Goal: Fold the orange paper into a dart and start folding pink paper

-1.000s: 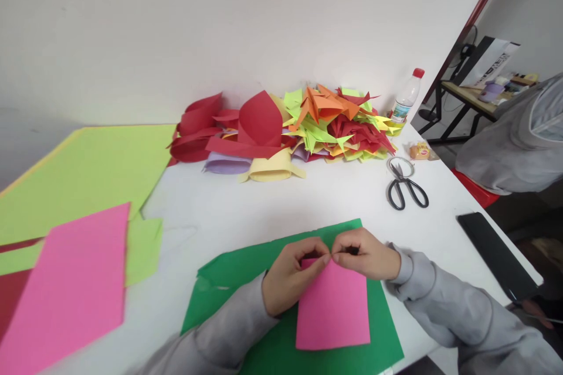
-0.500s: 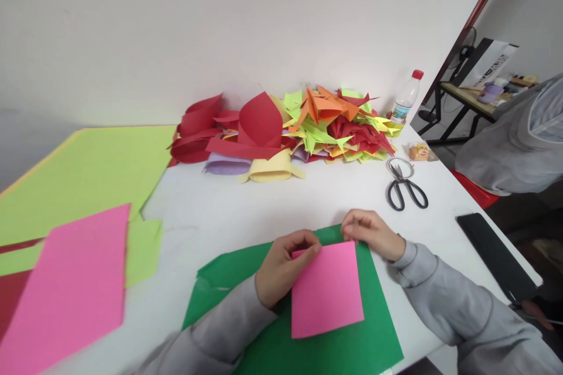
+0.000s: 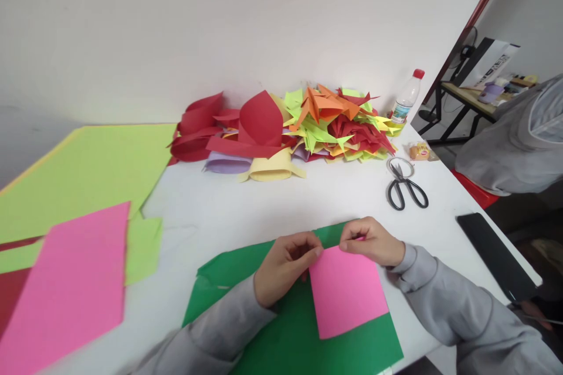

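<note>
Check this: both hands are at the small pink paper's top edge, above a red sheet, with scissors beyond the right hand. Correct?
No: the sheet beneath the small pink paper is green, not red, as the head view shows. The rest stands.

A white table set against the wall carries everything. At its near edge lies a green sheet, its far left corner creased. On the left, a broad lime sheet spreads out, with a pink sheet overlapping smaller lime and red pieces nearer the front. Along the wall sit curled red paper shapes, purple and pale yellow ones before them, then a heap of pointed folded papers. Rightward come a bottle, a wrapped snack, scissors across a pale ring, and a flat black object
</note>
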`<state>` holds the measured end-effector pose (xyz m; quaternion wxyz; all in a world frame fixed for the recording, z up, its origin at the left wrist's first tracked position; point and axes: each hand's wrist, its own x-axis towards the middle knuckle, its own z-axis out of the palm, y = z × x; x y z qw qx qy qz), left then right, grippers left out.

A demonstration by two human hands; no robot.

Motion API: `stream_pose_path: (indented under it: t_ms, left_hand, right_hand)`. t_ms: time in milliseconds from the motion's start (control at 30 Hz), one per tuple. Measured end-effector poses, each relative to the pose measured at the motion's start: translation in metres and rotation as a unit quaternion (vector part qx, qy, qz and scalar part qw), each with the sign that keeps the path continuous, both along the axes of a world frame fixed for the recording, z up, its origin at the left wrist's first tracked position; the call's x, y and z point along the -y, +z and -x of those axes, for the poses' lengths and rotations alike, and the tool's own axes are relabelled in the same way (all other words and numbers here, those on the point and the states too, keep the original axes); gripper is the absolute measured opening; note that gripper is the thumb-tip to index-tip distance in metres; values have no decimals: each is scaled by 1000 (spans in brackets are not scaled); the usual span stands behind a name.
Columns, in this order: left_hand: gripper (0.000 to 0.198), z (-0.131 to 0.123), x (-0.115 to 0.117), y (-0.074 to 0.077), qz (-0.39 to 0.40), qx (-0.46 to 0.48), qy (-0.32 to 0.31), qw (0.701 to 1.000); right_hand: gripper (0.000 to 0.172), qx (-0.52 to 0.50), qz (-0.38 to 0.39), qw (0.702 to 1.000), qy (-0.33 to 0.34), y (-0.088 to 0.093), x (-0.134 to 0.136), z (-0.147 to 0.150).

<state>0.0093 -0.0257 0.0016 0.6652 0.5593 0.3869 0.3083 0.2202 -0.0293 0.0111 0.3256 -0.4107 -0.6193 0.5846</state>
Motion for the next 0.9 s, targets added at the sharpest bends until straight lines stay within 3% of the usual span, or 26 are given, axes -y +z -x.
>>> stream_pose_path:
  t_ms: [200,400,600,767,900]
  left_hand:
    - [36,1,-2,-4,30,28,35,999]
    - [38,-2,-1,-5,39,69,112,991]
    - [35,-6,0,-2,18,56,140,988]
    - [32,-5,0,-1,-40,31,106,993]
    - [33,-3,2,-2,-26,55,106,992]
  right_hand:
    - [25,-20,9,999,-38,1,-1,-2]
    - [28,-33,1,996,-84,-2,2,1]
    - [35,-45,15,995,-83,-2,6,5]
    - [35,-19,-1,997,-73,0,6,6]
    - [36,-11,2,998,-61,0,4,5]
